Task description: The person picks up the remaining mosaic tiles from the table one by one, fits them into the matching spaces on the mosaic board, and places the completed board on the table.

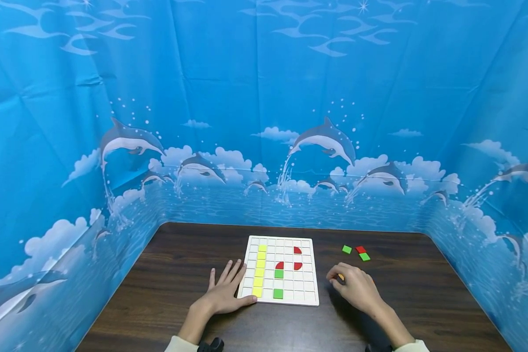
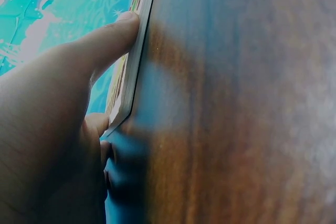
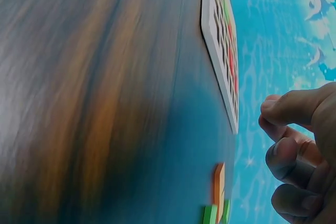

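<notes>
A white gridded board [image 1: 297, 283] lies on the table. In it are a column of yellow squares [image 1: 259, 264], red quarter-round tiles [image 1: 297, 266] and two green squares [image 1: 278, 274]. My left hand [image 1: 226, 292] rests at the board's left front corner, fingers spread straight along the left side, thumb against the front edge [image 2: 137, 51]. To the right of the board my right hand [image 1: 355, 286] is raised above the table. Its thumb and curled fingers pinch a small orange-yellow piece [image 1: 341, 277], mostly hidden; the right wrist view does not show it.
Beyond my right hand lie a green tile [image 1: 346, 249], a red tile [image 1: 361, 249] and another green tile [image 1: 364, 256], the last two touching. The dark wooden table [image 1: 167, 274] is bordered by a blue dolphin-print curtain [image 1: 229, 98] at the back and sides.
</notes>
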{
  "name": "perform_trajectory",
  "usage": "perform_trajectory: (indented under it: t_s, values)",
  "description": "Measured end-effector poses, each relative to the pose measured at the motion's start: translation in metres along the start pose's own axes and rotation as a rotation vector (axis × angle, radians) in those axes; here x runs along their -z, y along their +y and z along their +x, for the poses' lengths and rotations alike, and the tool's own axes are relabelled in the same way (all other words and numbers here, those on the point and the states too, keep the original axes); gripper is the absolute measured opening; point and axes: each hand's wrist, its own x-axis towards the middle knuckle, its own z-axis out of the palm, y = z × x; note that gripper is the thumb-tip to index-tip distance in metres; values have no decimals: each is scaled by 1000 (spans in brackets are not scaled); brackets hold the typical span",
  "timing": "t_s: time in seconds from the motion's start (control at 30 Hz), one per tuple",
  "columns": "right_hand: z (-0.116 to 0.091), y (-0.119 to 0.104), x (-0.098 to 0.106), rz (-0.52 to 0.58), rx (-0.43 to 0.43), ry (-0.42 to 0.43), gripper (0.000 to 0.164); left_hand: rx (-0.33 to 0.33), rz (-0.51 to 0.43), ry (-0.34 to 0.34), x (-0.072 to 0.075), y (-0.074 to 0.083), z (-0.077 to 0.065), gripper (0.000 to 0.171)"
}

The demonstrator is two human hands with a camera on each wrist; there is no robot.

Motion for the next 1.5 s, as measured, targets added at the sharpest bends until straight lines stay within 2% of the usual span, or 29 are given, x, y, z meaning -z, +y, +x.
perform_trajectory:
  t_s: [0.3,0.67,0.9,1.07,1.23,1.5]
  values:
    - [-8,23,14,-32,-65,5,15,36,49,-15,4,6,1,107]
    - [-22,49,29,-12,-137,-39,13,28,24,-24,4,4,1,108]
    - [-24,63,29,-31,-159,-61,15,16,9,-10,0,-1,2,110]
    - [-26,67,27,-42,-151,-94,16,26,5,-19,2,2,0,111]
    - [-26,67,25,-44,-106,-124,19,-5,-5,-1,2,1,-1,111]
    - [-26,65,22,-54,-91,-147,23,-2,-23,-13,4,4,-3,111]
